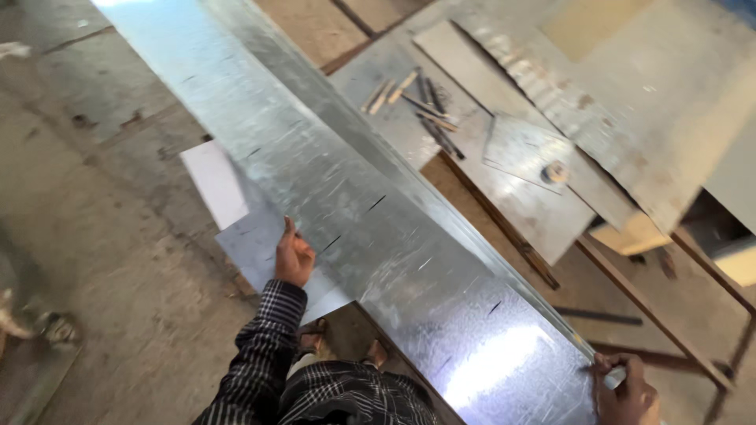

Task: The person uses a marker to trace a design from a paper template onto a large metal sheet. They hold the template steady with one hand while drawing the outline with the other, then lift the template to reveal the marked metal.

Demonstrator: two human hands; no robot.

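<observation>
A long galvanised metal sheet (pixel 339 181) with a folded edge runs from the top left down to the bottom right. My left hand (pixel 293 256) grips its left edge about halfway along, thumb on top. My right hand (pixel 626 391) is at the sheet's lower right corner, closed on a small white marker-like object whose tip touches the folded edge. Short dark marks dot the sheet's surface.
Flat metal offcuts (pixel 535 157) lie on a table at the right, with several thin rods (pixel 421 106) and a small round object (pixel 555 171). A rusty metal frame (pixel 669 315) stands below. Smaller sheets (pixel 216 185) lie on the concrete floor. My sandalled feet (pixel 315 338) show beneath.
</observation>
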